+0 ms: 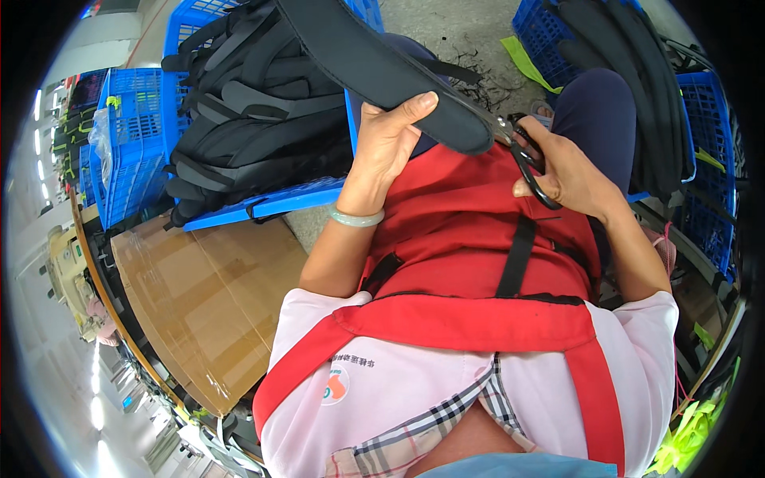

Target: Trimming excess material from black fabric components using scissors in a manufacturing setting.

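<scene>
A long black padded strap [382, 76] with a rounded end runs down from the top of the view to just above my lap. My left hand [384, 147] is closed on it near that end, thumb on top. My right hand [575, 174] has its fingers in the black handles of a pair of scissors [527, 171]. Their metal blades point up and left, at the strap's edge by the rounded end. Whether the blades touch the strap or a thread is too small to tell. A narrow black webbing piece [450, 70] sticks out beyond the strap.
At my left a blue crate [275, 205] is heaped with black padded straps [247, 127]; a cardboard box [211, 295] stands nearer. Another blue crate [709, 119] with long black strips [637, 88] is at the right. Black thread scraps [486, 92] litter the floor. A red apron [454, 263] covers my lap.
</scene>
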`<state>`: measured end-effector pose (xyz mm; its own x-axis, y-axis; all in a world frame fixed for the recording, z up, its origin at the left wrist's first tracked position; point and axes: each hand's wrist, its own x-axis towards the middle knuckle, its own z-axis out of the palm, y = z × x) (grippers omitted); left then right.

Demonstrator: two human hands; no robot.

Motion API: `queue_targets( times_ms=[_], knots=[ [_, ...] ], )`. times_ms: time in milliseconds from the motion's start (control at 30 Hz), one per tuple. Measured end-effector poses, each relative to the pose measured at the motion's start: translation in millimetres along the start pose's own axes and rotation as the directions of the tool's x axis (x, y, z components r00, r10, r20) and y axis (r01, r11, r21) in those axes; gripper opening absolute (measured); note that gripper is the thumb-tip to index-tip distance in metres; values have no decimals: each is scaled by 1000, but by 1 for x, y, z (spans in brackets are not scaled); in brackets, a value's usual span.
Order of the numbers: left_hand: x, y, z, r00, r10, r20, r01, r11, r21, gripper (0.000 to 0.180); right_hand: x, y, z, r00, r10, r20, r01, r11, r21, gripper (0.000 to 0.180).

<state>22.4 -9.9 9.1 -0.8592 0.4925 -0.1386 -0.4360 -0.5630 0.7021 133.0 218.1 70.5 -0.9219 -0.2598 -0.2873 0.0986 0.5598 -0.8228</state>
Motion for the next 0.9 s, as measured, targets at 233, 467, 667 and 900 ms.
queue_targets(
  times_ms=[233,467,667,900],
  knots=[
    [-2,2,3,1000,4,-9,-4,1000,-23,20,-3,7,6,995,94,-25,-94,995,-11,59],
    [-3,0,0,1000,18,-2,-18,1000,-21,21,1,7,13,995,90,-36,-91,996,-3,57],
    [-4,-1,2,1000,3,1,-3,1000,-19,23,1,10,12,994,112,-12,-112,993,-38,65],
    [-9,-7,2,999,-36,9,36,999,-29,23,7,0,8,998,20,63,-19,1000,-12,72]
  ],
)
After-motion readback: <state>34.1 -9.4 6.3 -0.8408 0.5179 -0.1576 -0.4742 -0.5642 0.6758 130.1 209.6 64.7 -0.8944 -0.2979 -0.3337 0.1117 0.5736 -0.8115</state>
